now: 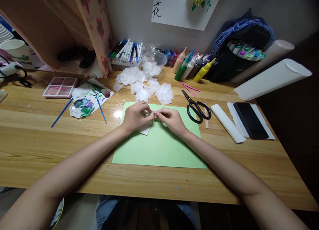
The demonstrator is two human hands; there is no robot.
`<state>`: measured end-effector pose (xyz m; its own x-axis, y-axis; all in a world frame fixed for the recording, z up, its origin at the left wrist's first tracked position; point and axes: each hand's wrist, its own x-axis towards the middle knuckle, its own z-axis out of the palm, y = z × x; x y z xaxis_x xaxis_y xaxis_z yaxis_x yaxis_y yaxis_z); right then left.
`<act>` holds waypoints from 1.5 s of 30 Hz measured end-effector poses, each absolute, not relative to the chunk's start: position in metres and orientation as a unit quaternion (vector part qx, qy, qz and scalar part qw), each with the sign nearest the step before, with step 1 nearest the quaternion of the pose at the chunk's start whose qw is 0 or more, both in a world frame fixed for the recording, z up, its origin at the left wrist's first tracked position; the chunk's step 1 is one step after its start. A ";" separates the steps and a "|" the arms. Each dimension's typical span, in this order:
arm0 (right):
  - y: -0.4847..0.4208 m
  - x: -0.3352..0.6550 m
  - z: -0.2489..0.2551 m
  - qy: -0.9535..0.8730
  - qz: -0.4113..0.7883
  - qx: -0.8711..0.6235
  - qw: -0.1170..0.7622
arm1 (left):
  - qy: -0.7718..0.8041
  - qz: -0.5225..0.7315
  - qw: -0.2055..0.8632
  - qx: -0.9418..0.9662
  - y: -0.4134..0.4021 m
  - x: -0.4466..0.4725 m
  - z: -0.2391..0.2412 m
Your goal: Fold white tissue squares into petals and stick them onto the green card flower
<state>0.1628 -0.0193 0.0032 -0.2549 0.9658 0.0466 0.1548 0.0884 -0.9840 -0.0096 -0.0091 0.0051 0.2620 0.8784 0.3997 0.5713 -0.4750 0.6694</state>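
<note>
My left hand (pixel 136 117) and my right hand (pixel 171 119) meet fingertip to fingertip over the upper part of a green sheet of paper (pixel 159 150). Both pinch a tiny white piece of paper (pixel 155 112) between thumbs and forefingers; most of it is hidden by the fingers. Under my left hand a small white paper square (pixel 145 130) lies on the green sheet. Just beyond my hands are loose heaps of white paper squares (pixel 129 75), with more of them in and around a clear plastic cup (pixel 161 57).
Black-handled scissors (pixel 196 107), a wooden stick (pixel 206 118) and a phone (pixel 250 119) lie to the right. Paint bottles (pixel 181 68) and markers (pixel 128 50) line the back. At left are a paint palette (pixel 82 107), brushes (pixel 62 112) and a pink four-part case (pixel 60 87).
</note>
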 end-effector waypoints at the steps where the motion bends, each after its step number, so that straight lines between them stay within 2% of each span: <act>1: -0.019 0.163 0.003 -0.616 0.497 -0.455 0.408 | 0.472 0.383 0.203 0.768 -0.009 -0.010 0.005; 18: -0.019 0.163 0.001 -0.605 0.491 -0.466 0.419 | 0.455 0.377 0.195 0.783 -0.011 -0.010 0.008; 30: -0.020 0.163 0.002 -0.614 0.492 -0.453 0.418 | 0.442 0.353 0.065 0.822 -0.015 -0.008 0.002; 45: -0.006 0.173 -0.002 -0.594 0.423 -0.531 0.432 | 0.579 0.454 0.238 0.634 0.003 -0.016 0.001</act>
<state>0.1733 -0.0062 -0.0019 -0.0622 0.9960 0.0638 0.2659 0.0781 -0.9608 -0.0163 0.0032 0.0006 -0.0833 0.9506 0.2991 0.5174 -0.2153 0.8282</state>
